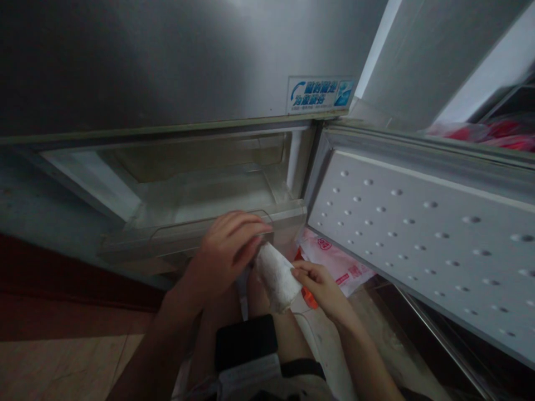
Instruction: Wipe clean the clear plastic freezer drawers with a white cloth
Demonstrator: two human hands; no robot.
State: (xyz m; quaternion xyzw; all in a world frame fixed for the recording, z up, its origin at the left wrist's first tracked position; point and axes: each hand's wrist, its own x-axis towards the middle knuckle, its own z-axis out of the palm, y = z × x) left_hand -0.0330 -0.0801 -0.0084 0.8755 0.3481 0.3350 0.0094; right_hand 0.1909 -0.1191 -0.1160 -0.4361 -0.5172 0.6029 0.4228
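A folded white cloth (pixel 278 275), possibly a paper towel, hangs between my two hands in front of the open freezer compartment. My right hand (pixel 315 284) pinches its right edge between thumb and fingers. At the cloth's upper end is my left hand (pixel 229 250), its fingers bent and its thumb close to them; the exact grip there is partly hidden. Just behind the left hand is the front of a clear plastic drawer (pixel 288 210), pulled partly out of the compartment. The drawer's visible inside is pale and see-through.
The freezer door (pixel 397 223), with a dimpled white inner panel, stands swung open to the right. Above is the closed grey upper door (pixel 167 61) with a blue-lettered sticker (pixel 321 94). A pink-and-white plastic bag (pixel 334 259) lies below the open door. A black device (pixel 246 342) sits near my lap.
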